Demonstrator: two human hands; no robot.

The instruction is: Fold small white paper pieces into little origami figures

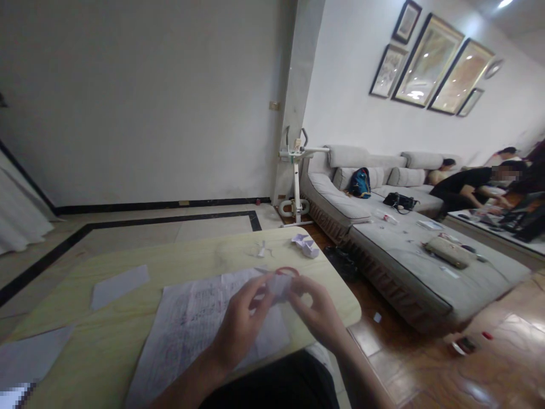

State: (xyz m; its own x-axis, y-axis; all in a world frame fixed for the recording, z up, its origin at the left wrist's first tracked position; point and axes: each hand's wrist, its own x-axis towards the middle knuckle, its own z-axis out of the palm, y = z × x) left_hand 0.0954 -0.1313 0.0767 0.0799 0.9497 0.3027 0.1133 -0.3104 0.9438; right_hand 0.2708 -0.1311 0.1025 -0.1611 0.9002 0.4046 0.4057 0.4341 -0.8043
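Both my hands meet over the near right part of a pale wooden table [128, 267]. My left hand [241, 324] and my right hand [315, 309] pinch a small folded piece of white paper [279, 286] between their fingertips, held just above the table. Under my hands lies a large written-on sheet of paper [191, 324]. Red-handled scissors [286, 271] lie on the table right behind the folded piece.
Folded paper shapes [306, 244] and a small one [263, 249] sit at the table's far edge. Blank sheets [119, 284] lie to the left. A grey sofa [409, 255] with bags stands right; people sit beyond it. An exercise machine [296, 182] stands by the wall.
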